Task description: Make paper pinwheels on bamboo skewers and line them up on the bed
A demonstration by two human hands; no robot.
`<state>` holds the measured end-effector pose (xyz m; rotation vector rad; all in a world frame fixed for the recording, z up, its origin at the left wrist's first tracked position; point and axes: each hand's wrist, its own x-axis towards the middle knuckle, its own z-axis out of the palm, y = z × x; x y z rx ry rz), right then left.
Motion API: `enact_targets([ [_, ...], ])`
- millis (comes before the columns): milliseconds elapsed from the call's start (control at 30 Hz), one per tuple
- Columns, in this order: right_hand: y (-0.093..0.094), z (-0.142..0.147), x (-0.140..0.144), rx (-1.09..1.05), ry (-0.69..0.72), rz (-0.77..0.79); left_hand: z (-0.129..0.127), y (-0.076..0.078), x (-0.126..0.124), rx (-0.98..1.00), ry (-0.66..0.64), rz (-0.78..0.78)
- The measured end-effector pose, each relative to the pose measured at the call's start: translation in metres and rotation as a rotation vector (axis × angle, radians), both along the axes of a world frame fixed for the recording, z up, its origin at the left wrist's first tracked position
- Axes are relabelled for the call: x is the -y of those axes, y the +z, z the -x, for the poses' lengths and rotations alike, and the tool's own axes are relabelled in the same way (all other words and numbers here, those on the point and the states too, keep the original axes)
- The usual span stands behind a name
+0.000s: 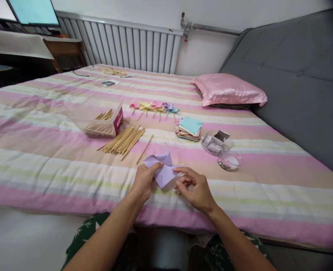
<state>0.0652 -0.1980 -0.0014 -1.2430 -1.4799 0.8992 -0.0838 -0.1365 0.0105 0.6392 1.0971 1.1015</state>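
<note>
Open bedspread (56, 169) lies left; loose sticks (123, 140), paper stack (189, 129) and glass dish (230, 162) crowd ahead.

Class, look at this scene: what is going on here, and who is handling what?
A person sits at a striped bed, folding a lilac paper sheet. The left hand pinches its edge; the right hand touches its other side. Beyond lie wooden sticks, a stack of coloured paper and a row of finished paper pinwheels.
</note>
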Motion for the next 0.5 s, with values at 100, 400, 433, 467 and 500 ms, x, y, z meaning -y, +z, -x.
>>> enact_targets([
  [100, -0.0040, 0.0054, -0.0006, -0.020, 0.050, 0.020, 0.0007, -0.0010, 0.0007, 0.015, -0.028, -0.001],
  [400, -0.0097, 0.0038, -0.0039, -0.089, -0.015, 0.051, -0.0012, -0.0008, 0.0049, 0.026, -0.107, 0.014],
  [433, -0.0095, 0.0042, -0.0042, -0.111, -0.032, 0.062, -0.0015, -0.0009, 0.0054, 0.026, -0.107, 0.014],
  [467, -0.0095, 0.0049, -0.0046, -0.132, -0.055, 0.076, -0.0018, -0.0014, 0.0059, 0.023, -0.107, 0.012],
  [500, -0.0097, 0.0056, -0.0052, -0.151, -0.080, 0.094, -0.0024, -0.0021, 0.0064, 0.019, -0.106, 0.005],
])
